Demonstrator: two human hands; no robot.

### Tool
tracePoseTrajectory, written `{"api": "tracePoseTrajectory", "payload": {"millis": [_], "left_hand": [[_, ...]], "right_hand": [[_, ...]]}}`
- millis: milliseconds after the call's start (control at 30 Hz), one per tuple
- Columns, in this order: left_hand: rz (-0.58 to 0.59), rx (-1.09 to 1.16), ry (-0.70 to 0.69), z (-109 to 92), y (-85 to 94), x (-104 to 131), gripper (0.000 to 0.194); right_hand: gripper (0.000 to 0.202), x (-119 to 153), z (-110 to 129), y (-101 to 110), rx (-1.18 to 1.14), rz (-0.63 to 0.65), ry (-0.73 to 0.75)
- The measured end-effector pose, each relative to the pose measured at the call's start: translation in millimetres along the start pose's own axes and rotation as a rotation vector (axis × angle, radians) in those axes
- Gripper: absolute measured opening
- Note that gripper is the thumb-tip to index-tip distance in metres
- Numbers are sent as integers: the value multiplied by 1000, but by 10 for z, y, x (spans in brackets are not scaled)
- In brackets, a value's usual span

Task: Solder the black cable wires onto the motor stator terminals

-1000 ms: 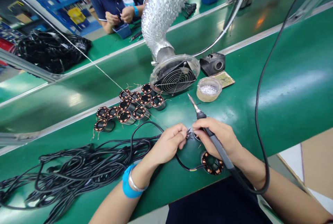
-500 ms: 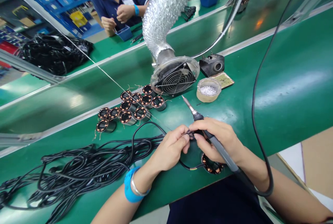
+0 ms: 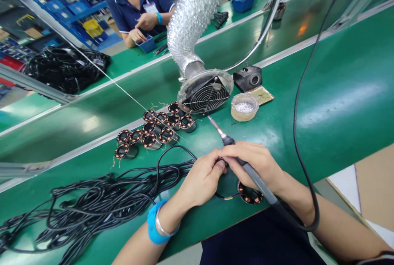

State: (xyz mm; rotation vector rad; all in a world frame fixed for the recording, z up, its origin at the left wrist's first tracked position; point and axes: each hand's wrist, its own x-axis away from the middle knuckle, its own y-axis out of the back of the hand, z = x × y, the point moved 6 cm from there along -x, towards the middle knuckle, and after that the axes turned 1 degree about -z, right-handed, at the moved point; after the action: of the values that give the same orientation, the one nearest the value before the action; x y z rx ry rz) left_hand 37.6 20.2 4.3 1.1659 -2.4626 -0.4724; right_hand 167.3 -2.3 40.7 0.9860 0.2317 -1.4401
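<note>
wound cores (image 3: 155, 144): 11 grouped, 1 nr rt hand (image 3: 257, 160), 1 far side. soldering iron (image 3: 258, 180) x1. holder (image 3: 246, 80) x1. tub (image 3: 244, 115) x1. fan (image 3: 207, 97) x1. foil duct (image 3: 191, 16) x1. far-bench blue bins (image 3: 244, 3) x2. own hands (image 3: 201, 180) x2, co-worker's hands (image 3: 147, 21) x2. cables (image 3: 144, 185): tangled, no. unclear.

The clothing (image 3: 246, 240) is navy, the wristband (image 3: 153, 224) blue, the bangle (image 3: 159, 224) (same left arm) silver.

Illumination is bright. Broad white glare lies on the right of the worktop (image 3: 338, 129); a smaller patch, left, and an orange reflection, right, mark the divider (image 3: 147, 82). The foil duct (image 3: 192, 14) glints. The soldering iron (image 3: 258, 178) is sharp; far-left shelving (image 3: 89, 11) is blurred. Pixelation masks part of the far person (image 3: 123, 6).
</note>
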Motion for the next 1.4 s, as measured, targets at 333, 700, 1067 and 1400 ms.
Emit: {"api": "tracePoseTrajectory", "payload": {"millis": [333,700,1067,1400], "left_hand": [[-8,190,104,108,-23,-10,25],[-85,437,167,294,-167,-49,33],[-243,443,210,312,-201,-47,32],[-315,364,215,301,-182,-35,32]], "right_hand": [[24,190,-44,84,43,-19,-41],[25,222,-86,155,66,-36,-122],[24,284,-230,47,79,-151,-234],[28,325,-158,156,46,-101,-212]]}}
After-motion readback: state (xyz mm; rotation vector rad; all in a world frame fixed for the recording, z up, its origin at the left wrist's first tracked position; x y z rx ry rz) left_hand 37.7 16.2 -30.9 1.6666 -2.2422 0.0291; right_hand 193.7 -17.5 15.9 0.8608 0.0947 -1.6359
